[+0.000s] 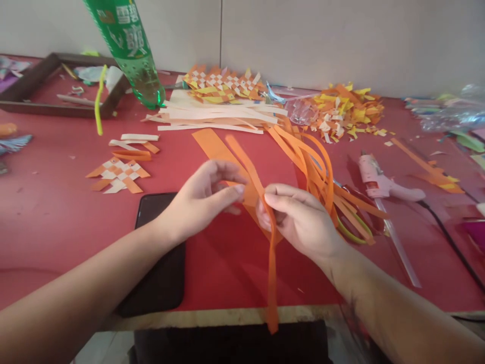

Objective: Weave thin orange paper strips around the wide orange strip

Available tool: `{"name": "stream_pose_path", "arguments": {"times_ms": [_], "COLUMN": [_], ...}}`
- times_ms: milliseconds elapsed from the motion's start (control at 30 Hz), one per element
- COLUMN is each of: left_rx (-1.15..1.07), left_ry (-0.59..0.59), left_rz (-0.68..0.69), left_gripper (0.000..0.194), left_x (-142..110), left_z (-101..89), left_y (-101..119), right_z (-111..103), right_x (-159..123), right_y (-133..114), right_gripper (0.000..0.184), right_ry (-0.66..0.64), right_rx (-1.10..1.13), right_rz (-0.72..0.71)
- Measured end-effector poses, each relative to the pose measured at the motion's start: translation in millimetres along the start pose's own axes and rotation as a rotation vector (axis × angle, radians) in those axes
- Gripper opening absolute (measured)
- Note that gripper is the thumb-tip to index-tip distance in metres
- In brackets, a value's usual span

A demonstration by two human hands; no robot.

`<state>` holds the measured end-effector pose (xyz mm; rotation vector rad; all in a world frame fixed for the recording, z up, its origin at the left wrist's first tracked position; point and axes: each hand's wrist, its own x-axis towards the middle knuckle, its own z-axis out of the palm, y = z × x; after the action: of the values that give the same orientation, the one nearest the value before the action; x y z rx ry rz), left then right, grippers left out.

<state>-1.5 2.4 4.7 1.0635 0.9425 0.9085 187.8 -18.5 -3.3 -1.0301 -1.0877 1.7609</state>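
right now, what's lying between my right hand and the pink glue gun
A loose bundle of orange strips lies between your right hand and the pink glue gun, with a yellow-green loop partly under it; the head view shows this.

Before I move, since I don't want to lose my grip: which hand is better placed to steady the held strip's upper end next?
Probably the left hand: it looks open, its fingers close to the upper part of the orange strip, which the right hand is pinching lower down.
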Motion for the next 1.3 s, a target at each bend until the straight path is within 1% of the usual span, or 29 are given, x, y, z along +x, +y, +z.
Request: {"name": "stream_pose_path", "arguments": {"times_ms": [33, 100, 200, 567, 733, 900, 933, 1000, 1100, 1200, 1300], "left_rx": [-0.092, -0.226, -0.298, -0.302, -0.314, -0.302, -0.306, -0.324, -0.337, -0.299, -0.266], "left_ry": [0.044, 0.069, 0.082, 0.126, 0.115, 0.152, 0.142, 0.081, -0.077, -0.219, -0.308], "left_rz": [0.008, 0.014, 0.037, 0.07, 0.063, 0.059, 0.056, 0.04, -0.005, -0.036, -0.085], "left_gripper": [0.026, 0.034, 0.038, 0.035, 0.033, 0.024, 0.021, 0.015, 0.012, 0.009, 0.007], "left_x": [1.2, 2.8, 3.3, 3.8, 3.2, 4.3, 4.6, 4.8, 3.8, 1.4, -1.5], "left_z": [-0.9, -2.7, -4.8, -4.6, -3.9, -5.4, -6.1, -7.5, -9.3, -10.2, -10.4], "left_y": [0.3, 1.6, 3.6, 4.8, 5.6, 4.7, 4.0, 2.1, -1.6, -4.0, -3.0], "right_z": [0.2, 0.5, 0.4, 0.6, 0.9, -0.4, -0.7, -1.2, -1.3, -0.8, 0.0], "right_x": [-0.8, -2.5, -4.0, -2.6, -2.1, -2.1, -2.1, -2.0, -1.1, 0.5, 1.4], "right_y": [-1.7, -4.3, -5.8, -6.8, -7.2, -7.2, -7.2, -7.5, -7.8, -7.9, -8.0], "right_gripper": [0.024, 0.023, 0.022, 0.022, 0.022, 0.024, 0.025, 0.028, 0.038, 0.05, 0.049], "right_ry": [-0.027, -0.07, -0.102, -0.102, -0.111, -0.134, -0.149, -0.168, -0.187, -0.241, -0.257], "right_rx": [0.026, 0.054, 0.066, 0.104, 0.107, 0.104, 0.099, 0.094, 0.08, 0.064, 0.078], "right_rz": [0.028, 0.068, 0.091, 0.073, 0.054, 0.064, 0.068, 0.082, 0.161, 0.243, 0.292]}}
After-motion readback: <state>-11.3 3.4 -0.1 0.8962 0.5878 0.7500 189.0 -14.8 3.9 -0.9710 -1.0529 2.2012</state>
